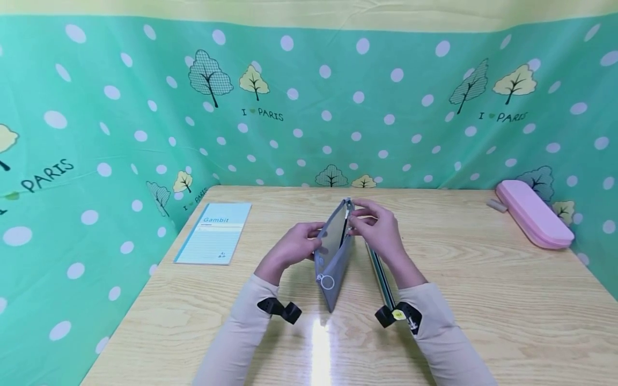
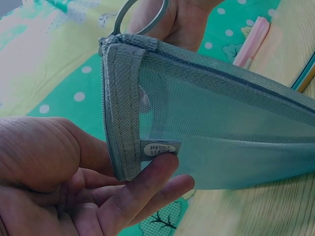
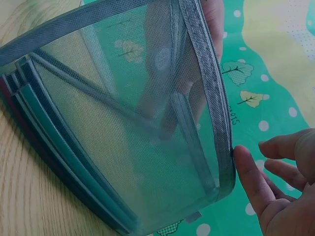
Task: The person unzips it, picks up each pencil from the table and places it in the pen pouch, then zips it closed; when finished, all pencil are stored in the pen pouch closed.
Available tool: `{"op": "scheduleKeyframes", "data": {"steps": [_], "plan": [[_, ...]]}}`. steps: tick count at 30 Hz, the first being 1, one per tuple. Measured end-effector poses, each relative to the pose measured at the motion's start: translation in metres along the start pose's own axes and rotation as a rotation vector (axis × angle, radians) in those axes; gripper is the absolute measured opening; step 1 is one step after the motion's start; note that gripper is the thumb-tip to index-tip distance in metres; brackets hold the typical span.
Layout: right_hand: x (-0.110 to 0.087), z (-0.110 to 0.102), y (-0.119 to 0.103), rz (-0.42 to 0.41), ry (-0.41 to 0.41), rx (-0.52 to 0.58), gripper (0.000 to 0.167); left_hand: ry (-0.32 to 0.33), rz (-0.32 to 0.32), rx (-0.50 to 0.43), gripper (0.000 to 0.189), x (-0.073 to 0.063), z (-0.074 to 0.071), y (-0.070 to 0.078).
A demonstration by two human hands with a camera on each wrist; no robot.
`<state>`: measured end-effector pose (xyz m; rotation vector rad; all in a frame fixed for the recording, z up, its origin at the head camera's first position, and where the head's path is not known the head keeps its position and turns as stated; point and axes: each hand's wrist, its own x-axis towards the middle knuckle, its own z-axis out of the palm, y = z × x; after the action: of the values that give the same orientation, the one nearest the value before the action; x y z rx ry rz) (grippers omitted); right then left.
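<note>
A grey mesh zip pouch [image 1: 333,252] stands on edge above the table, its mouth parted and a ring pull [image 1: 328,282] at the near end. My left hand [image 1: 300,244] pinches its left side; beside the fingertips a small label [image 2: 158,148] shows in the left wrist view. At the far end is my right hand [image 1: 379,225], one fingertip touching the pouch's edge in the right wrist view. A slim dark strip with a white tip [image 1: 347,214] shows in the mouth; its kind is unclear. Below my right wrist lie several long, thin striped sticks [image 1: 380,273], partly hidden.
On the left lies a light blue notebook [image 1: 212,236] marked Gambit. A pink pencil case [image 1: 533,214] sits at the far right, with a small grey block [image 1: 496,206] by it. A green dotted curtain [image 1: 299,107] borders the wooden table [image 1: 458,257].
</note>
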<state>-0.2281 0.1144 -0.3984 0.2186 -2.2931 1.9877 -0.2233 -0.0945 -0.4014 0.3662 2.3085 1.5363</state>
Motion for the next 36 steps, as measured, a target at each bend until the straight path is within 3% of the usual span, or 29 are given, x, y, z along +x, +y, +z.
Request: {"op": "scheduleKeyframes", "data": {"steps": [17,25,31,36], "plan": [[0.003,-0.015,-0.006,0.022,-0.015,-0.104,0.031,0.007,0.000,-0.004,0.050,-0.001,-0.001,0.001],[0.002,-0.057,-0.012,0.079,-0.043,-0.118,0.039,0.009,-0.027,-0.003,0.050,0.000,0.002,0.001],[-0.002,-0.079,-0.010,0.148,-0.195,-0.161,0.047,0.017,-0.032,-0.001,0.050,0.000,0.003,0.003],[-0.001,-0.078,0.007,0.202,-0.270,-0.210,0.049,0.017,-0.026,0.005,0.051,-0.002,0.001,0.003]]}}
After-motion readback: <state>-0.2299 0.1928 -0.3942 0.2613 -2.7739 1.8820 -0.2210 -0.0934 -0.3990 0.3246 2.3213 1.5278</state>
